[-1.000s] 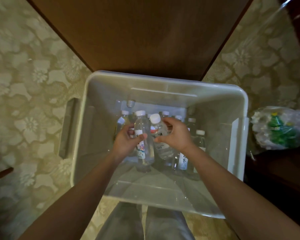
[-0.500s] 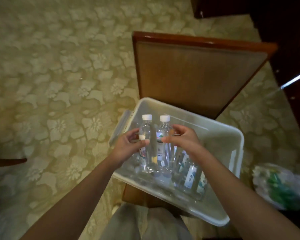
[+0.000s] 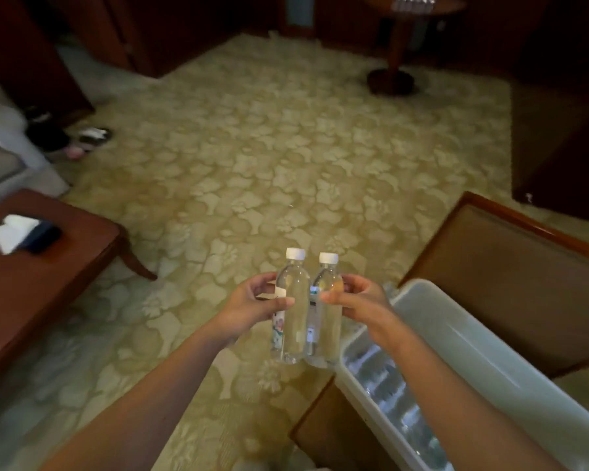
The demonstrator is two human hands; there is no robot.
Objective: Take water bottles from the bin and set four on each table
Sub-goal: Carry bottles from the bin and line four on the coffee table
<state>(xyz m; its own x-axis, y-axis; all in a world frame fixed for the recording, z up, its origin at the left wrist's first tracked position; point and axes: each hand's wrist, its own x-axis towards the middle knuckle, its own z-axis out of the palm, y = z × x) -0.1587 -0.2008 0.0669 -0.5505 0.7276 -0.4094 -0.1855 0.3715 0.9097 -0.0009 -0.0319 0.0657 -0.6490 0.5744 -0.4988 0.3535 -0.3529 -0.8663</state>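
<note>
Two arms show in the head view: the left forearm (image 3: pixel 143 396) at about seven o'clock and the right forearm (image 3: pixel 456 389) at about five, both bare from the frame's edge to the wrist. The left hand (image 3: pixel 249 305) and right hand (image 3: pixel 363 300) are bare too, with slender fingers. At six o'clock lies a sliver of pale grey cloth (image 3: pixel 269 465) (blurred; the garment cannot be told).
</note>
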